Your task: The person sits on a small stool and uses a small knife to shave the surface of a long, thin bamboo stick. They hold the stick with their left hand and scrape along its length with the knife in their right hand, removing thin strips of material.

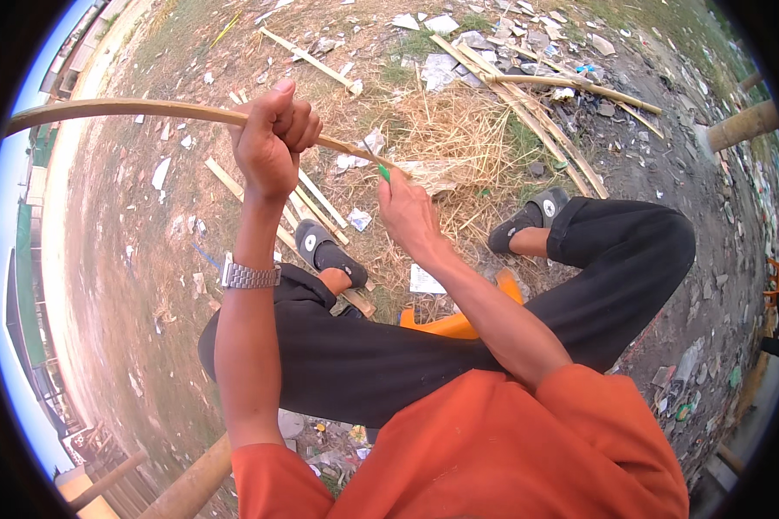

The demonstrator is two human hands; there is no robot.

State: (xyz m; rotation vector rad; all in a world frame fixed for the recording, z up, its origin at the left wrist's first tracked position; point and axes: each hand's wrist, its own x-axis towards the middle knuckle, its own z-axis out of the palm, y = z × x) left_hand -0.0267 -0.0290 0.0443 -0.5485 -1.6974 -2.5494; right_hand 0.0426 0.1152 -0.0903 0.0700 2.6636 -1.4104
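My left hand (273,147) is closed in a fist round a long, narrow bamboo strip (147,107). From the fist one end bows out to the far left, and the other slopes down to the right toward my right hand (411,216). Closed fingers of that hand grip a small knife (383,172) with a green handle. Its short, thin blade lies across the strip near the right end, seemingly touching it. The strip's very tip, by my right fingers, is hard to make out.
Pale shavings (459,130) are heaped beyond my feet. Split bamboo strips (528,117) lie at the far right of them, others (320,197) by my left sandal (316,242). An orange plastic seat (454,325) shows between my legs. A bamboo post (743,126) stands at the right; litter covers the ground.
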